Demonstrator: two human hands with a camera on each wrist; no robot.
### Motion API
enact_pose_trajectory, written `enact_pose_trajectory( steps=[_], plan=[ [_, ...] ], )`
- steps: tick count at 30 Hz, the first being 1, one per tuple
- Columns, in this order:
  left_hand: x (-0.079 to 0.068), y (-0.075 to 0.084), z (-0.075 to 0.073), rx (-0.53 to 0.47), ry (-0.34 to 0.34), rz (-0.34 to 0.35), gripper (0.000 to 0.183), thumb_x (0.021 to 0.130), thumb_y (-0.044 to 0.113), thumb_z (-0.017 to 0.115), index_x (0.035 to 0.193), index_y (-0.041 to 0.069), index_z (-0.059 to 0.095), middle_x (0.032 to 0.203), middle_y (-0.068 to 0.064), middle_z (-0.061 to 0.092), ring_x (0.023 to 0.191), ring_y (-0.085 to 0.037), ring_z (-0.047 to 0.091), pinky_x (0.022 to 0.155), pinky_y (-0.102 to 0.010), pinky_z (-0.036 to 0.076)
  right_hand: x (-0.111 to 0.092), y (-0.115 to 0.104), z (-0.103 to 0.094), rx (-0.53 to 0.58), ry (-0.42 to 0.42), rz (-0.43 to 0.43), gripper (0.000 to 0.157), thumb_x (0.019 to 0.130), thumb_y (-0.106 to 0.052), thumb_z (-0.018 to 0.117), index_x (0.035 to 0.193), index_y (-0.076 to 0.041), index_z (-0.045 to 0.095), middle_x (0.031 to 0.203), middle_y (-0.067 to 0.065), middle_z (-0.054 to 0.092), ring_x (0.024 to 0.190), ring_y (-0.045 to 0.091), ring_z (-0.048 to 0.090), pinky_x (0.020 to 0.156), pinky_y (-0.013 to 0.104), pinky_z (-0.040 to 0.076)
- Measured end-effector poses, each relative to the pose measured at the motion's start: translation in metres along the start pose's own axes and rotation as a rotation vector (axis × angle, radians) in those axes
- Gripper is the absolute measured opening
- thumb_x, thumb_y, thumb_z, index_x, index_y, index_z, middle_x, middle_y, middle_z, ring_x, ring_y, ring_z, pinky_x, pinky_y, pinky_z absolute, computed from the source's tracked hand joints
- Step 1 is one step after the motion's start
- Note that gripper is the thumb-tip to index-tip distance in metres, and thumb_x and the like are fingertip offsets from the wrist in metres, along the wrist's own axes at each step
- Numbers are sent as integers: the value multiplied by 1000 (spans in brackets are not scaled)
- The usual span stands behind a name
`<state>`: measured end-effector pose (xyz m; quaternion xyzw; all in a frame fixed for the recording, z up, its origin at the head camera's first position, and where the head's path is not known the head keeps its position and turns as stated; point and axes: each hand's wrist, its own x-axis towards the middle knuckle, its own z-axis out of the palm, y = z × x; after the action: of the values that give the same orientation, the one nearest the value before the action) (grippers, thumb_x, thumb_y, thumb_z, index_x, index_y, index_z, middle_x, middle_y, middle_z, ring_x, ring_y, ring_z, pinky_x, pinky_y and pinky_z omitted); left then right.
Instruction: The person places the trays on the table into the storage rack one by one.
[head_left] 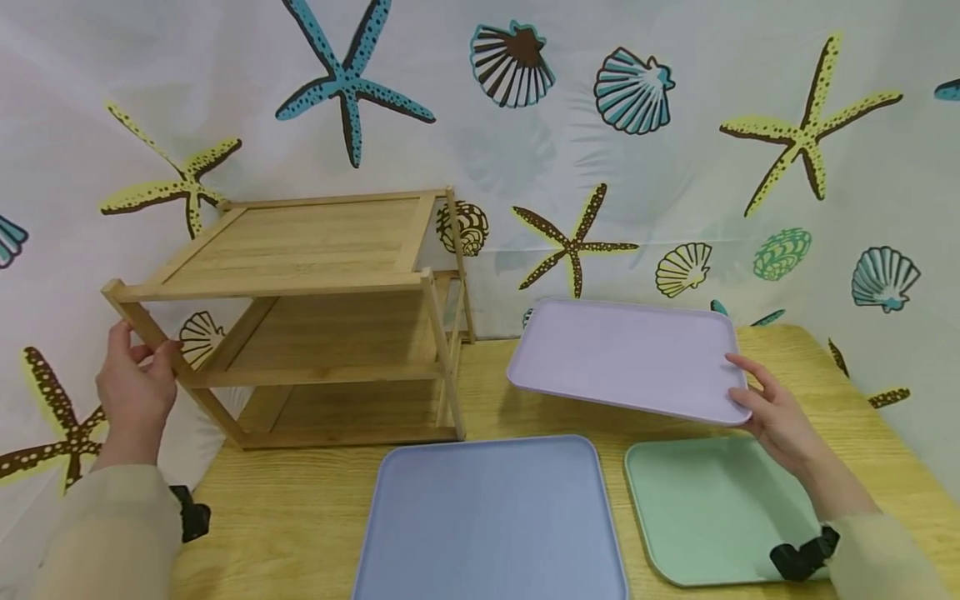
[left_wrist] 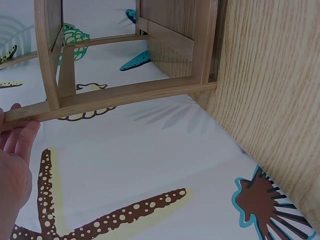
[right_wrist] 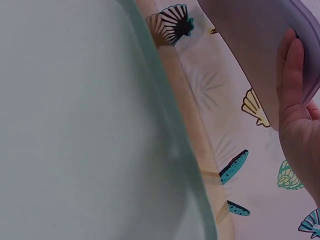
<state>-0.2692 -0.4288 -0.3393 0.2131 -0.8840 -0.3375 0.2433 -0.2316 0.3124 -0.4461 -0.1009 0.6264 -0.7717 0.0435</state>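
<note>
Left hand (head_left: 138, 387) — curled round the left front post (head_left: 213, 408) of a wooden three-tier rack (head_left: 337, 333), just below the top shelf; thumb to the inner side, grip narrow. Left arm: extended forward from the lower left, wrist upright, pale sleeve (head_left: 112, 525), black wrist device (head_left: 191, 512) alongside.

Right hand (head_left: 772, 408) — pinched on the short right edge of a lavender tray (head_left: 626, 358); in the right wrist view, fingers laid along the underside. Right arm: angled forward and inward from the lower right, second black device (head_left: 806, 557) at the cuff.

Lavender tray: raised off the wooden table (head_left: 277, 500), tilted, shadow beneath; right of the rack, beyond two other trays. Rack: standing on the table at left, shelves bare.

Also listed: blue tray (head_left: 491, 521), flat, front centre; green tray (head_left: 720, 508), flat, just right of the blue, partly beneath the right forearm in the head view. Backdrop: white cloth (head_left: 660, 183) with starfish and shell prints.
</note>
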Motion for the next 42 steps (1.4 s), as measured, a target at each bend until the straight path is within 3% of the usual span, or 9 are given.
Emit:
enact_pose_trajectory(
  steps=[6, 10, 13, 15, 21, 23, 28, 35, 42],
  plan=[
    [-2, 1, -1, 2, -5, -2, 51, 102, 26, 44, 150, 21, 27, 135, -22, 54, 114, -40, 58, 60, -16, 37, -11, -21, 11, 85, 4, -84, 47, 102, -1, 42, 144, -23, 43, 132, 2, 32, 93, 13, 63, 78, 25, 54],
    [-2, 2, -1, -12, -23, -13, 53, 103, 26, 44, 151, 22, 24, 137, -23, 51, 116, -40, 56, 76, -36, 51, -16, -35, 18, 156, -6, -138, 48, 102, 1, 40, 145, -19, 43, 138, 3, 24, 93, 14, 63, 78, 25, 54],
    [-1, 2, 0, -26, -25, -17, 53, 103, 26, 43, 151, 22, 24, 139, -23, 50, 117, -41, 55, 90, -53, 47, -16, -46, 23, 227, -27, -169, 48, 101, 4, 38, 144, -17, 44, 139, 4, 23, 93, 15, 64, 78, 26, 54],
    [-1, 1, 0, -38, -27, -23, 53, 103, 26, 43, 152, 22, 24, 139, -23, 49, 118, -41, 55, 92, -55, 45, -15, -54, 28, 260, -40, -191, 48, 101, 5, 37, 142, -17, 46, 138, 5, 26, 93, 17, 64, 77, 26, 55],
    [-2, 2, 2, -34, -1, -6, 52, 103, 25, 44, 151, 23, 26, 137, -22, 52, 116, -39, 57, 90, -52, 47, -10, -81, 44, 303, -93, -271, 48, 100, 10, 33, 141, -12, 44, 133, 9, 42, 90, 20, 68, 75, 27, 55],
    [-2, 2, 2, -26, 4, 1, 52, 102, 26, 44, 151, 22, 26, 136, -22, 53, 115, -39, 57, 84, -45, 50, -8, -92, 50, 310, -105, -282, 48, 100, 10, 34, 142, -10, 42, 131, 10, 46, 88, 21, 69, 74, 27, 55],
    [-2, 2, -1, -19, 9, 13, 51, 102, 26, 45, 150, 21, 28, 134, -23, 54, 114, -40, 58, 66, -24, 42, 3, -116, 67, 326, -127, -293, 46, 100, 8, 36, 143, -9, 38, 140, 12, 33, 89, 20, 68, 74, 25, 55],
    [0, 4, -1, -40, 6, -2, 52, 102, 27, 44, 151, 22, 27, 135, -23, 53, 115, -39, 58, 84, -45, 50, 35, -142, 101, 369, -128, -282, 44, 99, 7, 44, 141, -7, 39, 145, 12, 22, 91, 20, 67, 75, 26, 55],
    [-2, 2, 0, -29, -6, 11, 50, 103, 24, 42, 150, 21, 27, 132, -25, 54, 114, -39, 58, 66, -23, 42, 66, -154, 139, 363, -128, -250, 43, 97, 4, 49, 137, -9, 42, 147, 13, 18, 91, 19, 62, 71, 26, 55]
  ],
)
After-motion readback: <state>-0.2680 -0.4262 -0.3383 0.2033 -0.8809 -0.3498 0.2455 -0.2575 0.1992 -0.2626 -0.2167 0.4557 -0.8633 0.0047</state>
